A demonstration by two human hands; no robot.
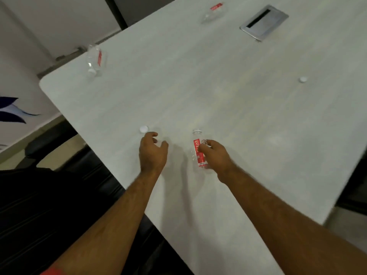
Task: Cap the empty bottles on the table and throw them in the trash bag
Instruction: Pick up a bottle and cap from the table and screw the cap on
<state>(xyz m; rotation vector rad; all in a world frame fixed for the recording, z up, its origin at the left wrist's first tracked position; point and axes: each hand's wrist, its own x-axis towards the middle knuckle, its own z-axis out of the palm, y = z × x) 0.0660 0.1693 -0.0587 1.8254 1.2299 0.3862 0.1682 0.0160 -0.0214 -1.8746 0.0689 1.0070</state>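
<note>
A clear empty bottle with a red label point(198, 150) lies on the white table point(228, 96), its open neck pointing away from me. My right hand point(215, 155) is closed around its body. My left hand point(153, 151) hovers open over the table, fingers curled, just short of a white cap point(143, 129). A second bottle point(95, 60) lies near the far left corner, with a white cap on its neck. A third bottle point(213, 12) lies at the far edge. Another loose white cap point(303, 79) sits to the right.
A metal cable hatch point(264, 21) is set into the table at the far right. Black chairs point(65, 175) stand along the table's left edge below my arms. No trash bag shows in the head view.
</note>
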